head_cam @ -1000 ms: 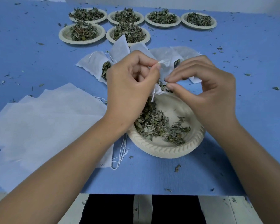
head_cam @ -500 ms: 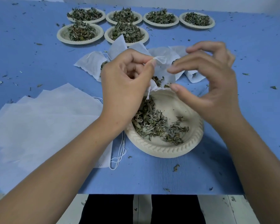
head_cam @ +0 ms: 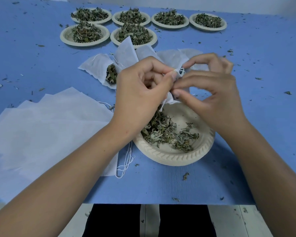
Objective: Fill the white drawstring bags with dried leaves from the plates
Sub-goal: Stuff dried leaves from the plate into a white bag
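At frame centre, above the near plate (head_cam: 178, 157) of dried leaves (head_cam: 161, 130), the right hand (head_cam: 215, 100) — spread a moment ago — has closed beside the left hand (head_cam: 140, 93); both pinch the drawstring (head_cam: 180, 71) of the white bag (head_cam: 168, 99).

The bag (head_cam: 168, 100) my L hand (head_cam: 140, 93) grips: mostly hidden behind it, only a scrap shows. R hand (head_cam: 214, 101) pinches the string loop (head_cam: 180, 72), too small to tell if knotted. Its far fingers (head_cam: 226, 63) blurred. At 9 o'clock, empty bags (head_cam: 41, 127) cut off by frame edge.
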The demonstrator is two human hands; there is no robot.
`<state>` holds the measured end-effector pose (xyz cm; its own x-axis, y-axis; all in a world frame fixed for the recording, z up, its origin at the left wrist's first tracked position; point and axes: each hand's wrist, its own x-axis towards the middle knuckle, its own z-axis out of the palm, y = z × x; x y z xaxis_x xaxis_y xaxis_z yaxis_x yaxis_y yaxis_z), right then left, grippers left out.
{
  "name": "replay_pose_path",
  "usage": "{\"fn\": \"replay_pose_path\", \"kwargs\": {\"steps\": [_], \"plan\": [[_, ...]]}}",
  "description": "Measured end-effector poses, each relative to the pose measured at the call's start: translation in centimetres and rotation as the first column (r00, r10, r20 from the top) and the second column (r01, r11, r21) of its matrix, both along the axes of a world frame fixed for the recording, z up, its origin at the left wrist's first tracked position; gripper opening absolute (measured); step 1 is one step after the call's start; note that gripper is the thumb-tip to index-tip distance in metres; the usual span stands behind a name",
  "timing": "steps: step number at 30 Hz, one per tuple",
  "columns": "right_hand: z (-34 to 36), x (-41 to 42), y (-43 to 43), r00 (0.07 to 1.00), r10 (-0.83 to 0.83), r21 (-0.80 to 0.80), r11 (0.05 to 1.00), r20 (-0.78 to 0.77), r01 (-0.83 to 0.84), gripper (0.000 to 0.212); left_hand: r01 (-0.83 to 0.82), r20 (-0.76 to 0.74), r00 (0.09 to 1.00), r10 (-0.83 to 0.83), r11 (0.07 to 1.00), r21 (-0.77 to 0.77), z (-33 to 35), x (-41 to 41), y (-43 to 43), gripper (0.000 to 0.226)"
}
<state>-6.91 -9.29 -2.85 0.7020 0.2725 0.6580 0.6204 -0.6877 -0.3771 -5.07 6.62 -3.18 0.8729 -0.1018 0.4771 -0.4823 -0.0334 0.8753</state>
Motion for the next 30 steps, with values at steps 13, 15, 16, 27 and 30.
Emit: {"fn": "replay_pose_path", "kwargs": {"steps": [13, 15, 16, 27, 30], "plan": [[0.0, -0.4, 0.4, 0.83, 0.365, -0.066, 0.901, -0.421, -0.43, 0.026, -0.201, -0.031, 0.979, 0.199, 0.968, -0.152, 0.4, 1.2, 0.8, 0.017], [-0.9, -0.2, 0.8, 0.78, 0.338, -0.171, 0.857, -0.526, -0.487, 0.037, -0.196, -0.023, 0.981, 0.195, 0.971, -0.136, 0.4, 1.2, 0.7, 0.017], [-1.1, -0.1, 0.9, 0.775, 0.334, -0.172, 0.856, -0.536, -0.487, 0.035, -0.194, -0.023, 0.981, 0.193, 0.972, -0.132, 0.4, 1.1, 0.7, 0.017], [0.6, -0.5, -0.8, 0.823, 0.331, 0.218, 0.941, -0.461, -0.257, 0.014, -0.189, -0.029, 0.982, 0.187, 0.973, -0.132, 0.5, 0.9, 0.7, 0.016], [0.6, -0.5, -0.9, 0.827, 0.437, 0.416, 0.866, -0.354, -0.28, 0.017, -0.185, -0.031, 0.983, 0.182, 0.976, -0.114, 0.6, 0.8, 0.7, 0.016]]}}
